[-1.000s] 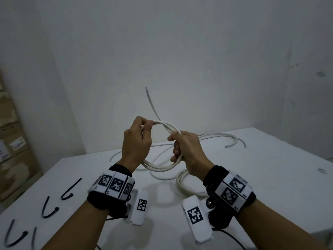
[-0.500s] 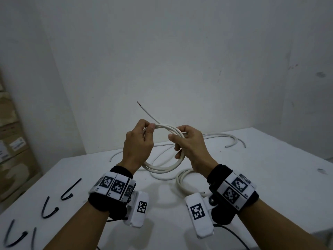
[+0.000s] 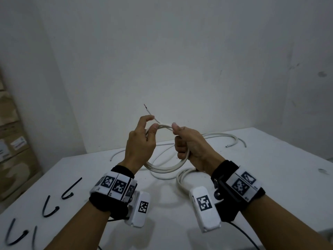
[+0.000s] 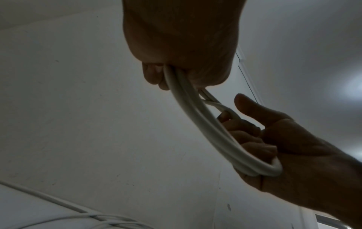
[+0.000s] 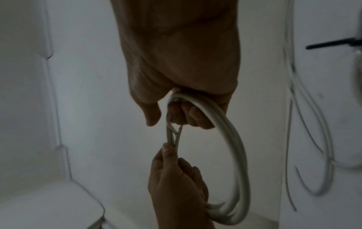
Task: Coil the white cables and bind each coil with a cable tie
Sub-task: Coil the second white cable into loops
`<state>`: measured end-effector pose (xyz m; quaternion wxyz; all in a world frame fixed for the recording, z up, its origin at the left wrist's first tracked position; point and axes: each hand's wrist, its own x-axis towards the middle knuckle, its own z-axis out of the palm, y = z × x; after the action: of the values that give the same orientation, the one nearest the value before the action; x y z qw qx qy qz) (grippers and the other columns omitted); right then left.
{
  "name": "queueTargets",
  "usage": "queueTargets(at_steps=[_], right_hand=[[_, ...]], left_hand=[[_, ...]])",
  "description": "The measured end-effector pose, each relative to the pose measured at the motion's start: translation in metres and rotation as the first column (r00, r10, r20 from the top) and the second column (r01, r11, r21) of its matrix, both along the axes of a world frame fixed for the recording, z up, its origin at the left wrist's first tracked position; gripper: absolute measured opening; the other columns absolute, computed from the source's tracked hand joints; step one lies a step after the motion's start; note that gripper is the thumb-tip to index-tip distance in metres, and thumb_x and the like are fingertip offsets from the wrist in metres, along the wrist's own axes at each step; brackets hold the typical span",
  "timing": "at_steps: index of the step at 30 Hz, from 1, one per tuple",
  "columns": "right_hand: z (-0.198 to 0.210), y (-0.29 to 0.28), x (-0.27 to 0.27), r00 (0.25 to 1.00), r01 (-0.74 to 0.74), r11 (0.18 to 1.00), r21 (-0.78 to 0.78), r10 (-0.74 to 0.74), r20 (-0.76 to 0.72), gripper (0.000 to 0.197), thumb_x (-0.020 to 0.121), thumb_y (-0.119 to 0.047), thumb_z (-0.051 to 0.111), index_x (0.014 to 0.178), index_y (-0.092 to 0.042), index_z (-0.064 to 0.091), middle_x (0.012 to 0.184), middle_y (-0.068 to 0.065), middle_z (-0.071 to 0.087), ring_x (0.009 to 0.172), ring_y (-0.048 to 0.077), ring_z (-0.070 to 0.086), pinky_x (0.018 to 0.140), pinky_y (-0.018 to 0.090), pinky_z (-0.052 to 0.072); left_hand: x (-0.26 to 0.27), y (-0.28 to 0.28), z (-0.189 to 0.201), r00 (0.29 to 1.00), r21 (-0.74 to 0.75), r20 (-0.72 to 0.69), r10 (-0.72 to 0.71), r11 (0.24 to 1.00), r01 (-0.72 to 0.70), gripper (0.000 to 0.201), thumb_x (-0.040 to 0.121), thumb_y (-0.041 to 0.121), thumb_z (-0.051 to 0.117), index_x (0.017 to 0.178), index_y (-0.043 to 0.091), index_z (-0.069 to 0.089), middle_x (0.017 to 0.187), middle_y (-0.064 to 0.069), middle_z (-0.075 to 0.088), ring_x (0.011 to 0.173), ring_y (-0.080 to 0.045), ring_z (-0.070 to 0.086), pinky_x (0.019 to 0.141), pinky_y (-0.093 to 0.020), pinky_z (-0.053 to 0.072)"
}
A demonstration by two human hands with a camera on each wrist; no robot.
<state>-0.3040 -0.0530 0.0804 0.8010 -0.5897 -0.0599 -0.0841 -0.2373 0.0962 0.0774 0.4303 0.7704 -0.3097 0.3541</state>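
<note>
A white cable coil (image 3: 165,168) of a few loops hangs in the air over the white table (image 3: 270,186), held between both hands. My left hand (image 3: 151,127) grips its top left with thumb and curled fingers, the index finger lifted; the left wrist view shows the coil (image 4: 205,124) running through that fist. My right hand (image 3: 177,130) is curled round the coil's right side, thumb on top, as the right wrist view shows on the coil (image 5: 235,147). The cable's bare free end (image 3: 148,111) sticks up between the hands. Several black cable ties (image 3: 48,208) lie at the table's left.
More white cable (image 3: 221,137) lies loose across the back of the table, and another looped length (image 3: 181,179) rests under my right wrist. Cardboard boxes (image 3: 12,141) stand at the far left. White walls close off the back and right.
The free end has dropped lower and swung left. My right hand has rolled over and closed round the coil, thumb on top. My left index finger has lifted off.
</note>
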Motion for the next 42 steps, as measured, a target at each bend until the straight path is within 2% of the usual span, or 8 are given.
queueTargets(at_steps=[6, 13, 17, 22, 26, 32, 38, 42], right_hand=[[0.002, -0.007, 0.004, 1.0, -0.012, 0.997, -0.079, 0.011, -0.007, 0.02, 0.093, -0.022, 0.057, 0.076, -0.011, 0.052, 0.046, -0.005, 0.032, 0.041, 0.01, 0.028, 0.039, 0.02, 0.031], [0.001, -0.017, 0.007, 0.959, -0.262, 0.963, 0.065, 0.267, -0.096, 0.023, 0.094, -0.024, 0.048, 0.074, -0.013, 0.052, 0.047, -0.006, 0.032, 0.044, 0.009, 0.031, 0.041, 0.02, 0.034], [0.001, -0.011, 0.005, 0.998, 0.049, 0.978, -0.203, -0.042, 0.039, 0.014, 0.094, -0.027, 0.056, 0.094, -0.014, 0.054, 0.066, 0.003, 0.047, 0.049, 0.012, 0.046, 0.044, 0.025, 0.043], [-0.003, 0.0, 0.005, 0.757, 0.648, 0.346, -0.678, -0.198, 0.623, 0.019, 0.093, -0.027, 0.057, 0.104, -0.011, 0.053, 0.072, 0.0, 0.054, 0.064, 0.021, 0.052, 0.061, 0.033, 0.045], [-0.009, 0.0, 0.01, 0.736, 0.676, 0.198, -0.709, -0.195, 0.648, 0.02, 0.1, -0.028, 0.04, 0.1, -0.009, 0.046, 0.073, 0.006, 0.063, 0.059, 0.029, 0.054, 0.054, 0.033, 0.036], [-0.019, 0.007, 0.011, 0.756, 0.643, 0.48, -0.596, -0.276, 0.593, 0.011, 0.1, -0.025, 0.036, 0.091, -0.023, 0.032, 0.075, 0.015, 0.067, 0.063, 0.033, 0.065, 0.055, 0.05, 0.052], [-0.01, 0.012, 0.004, 0.787, 0.579, 0.746, -0.329, -0.406, 0.463, 0.018, 0.101, -0.027, 0.036, 0.084, -0.029, 0.034, 0.088, 0.021, 0.065, 0.059, 0.034, 0.064, 0.038, 0.022, 0.044], [-0.008, 0.018, 0.001, 0.802, 0.542, 0.833, -0.108, -0.475, 0.361, 0.019, 0.102, -0.027, 0.033, 0.083, -0.029, 0.035, 0.089, 0.015, 0.066, 0.038, 0.029, 0.057, 0.035, 0.026, 0.044]], left_hand=[[0.0, 0.002, -0.002, 1.0, 0.038, -0.019, -0.023, 0.999, 0.024, 0.034, 0.1, 0.026, 0.047, 0.133, 0.023, 0.054, 0.047, 0.006, 0.035, 0.041, -0.01, 0.036, 0.041, -0.015, 0.028], [0.004, 0.003, -0.001, 0.996, 0.079, 0.03, -0.082, 0.994, 0.079, 0.028, 0.098, 0.029, 0.045, 0.097, 0.015, 0.069, 0.054, -0.001, 0.053, 0.049, -0.014, 0.042, 0.046, -0.021, 0.031], [0.007, 0.003, -0.003, 0.998, 0.074, -0.04, -0.038, 0.996, 0.041, 0.026, 0.099, 0.026, 0.048, 0.085, 0.008, 0.061, 0.05, 0.006, 0.04, 0.046, -0.011, 0.04, 0.043, -0.018, 0.028], [0.004, 0.001, -0.002, 0.995, 0.041, -0.087, -0.047, 0.998, 0.051, 0.025, 0.099, 0.028, 0.049, 0.085, 0.01, 0.06, 0.052, 0.004, 0.044, 0.046, -0.009, 0.04, 0.043, -0.018, 0.03], [0.002, 0.001, -0.003, 0.993, 0.025, -0.104, -0.058, 0.998, 0.061, 0.024, 0.099, 0.026, 0.05, 0.087, 0.01, 0.063, 0.052, 0.005, 0.043, 0.043, -0.008, 0.039, 0.043, -0.017, 0.029], [0.002, 0.002, -0.005, 0.987, -0.018, -0.143, -0.068, 0.998, 0.067, 0.023, 0.098, 0.027, 0.051, 0.086, 0.014, 0.065, 0.054, 0.006, 0.047, 0.045, -0.005, 0.041, 0.045, -0.014, 0.032], [0.003, 0.003, -0.003, 0.98, -0.078, -0.187, -0.075, 0.995, 0.062, 0.031, 0.098, 0.029, 0.05, 0.087, 0.007, 0.069, 0.057, -0.003, 0.051, 0.05, -0.005, 0.04, 0.05, -0.017, 0.033], [-0.002, -0.001, -0.001, 0.975, -0.099, -0.206, -0.077, 0.993, 0.058, 0.033, 0.099, 0.026, 0.05, 0.085, 0.003, 0.068, 0.05, 0.01, 0.042, 0.043, -0.001, 0.041, 0.046, -0.012, 0.031]])
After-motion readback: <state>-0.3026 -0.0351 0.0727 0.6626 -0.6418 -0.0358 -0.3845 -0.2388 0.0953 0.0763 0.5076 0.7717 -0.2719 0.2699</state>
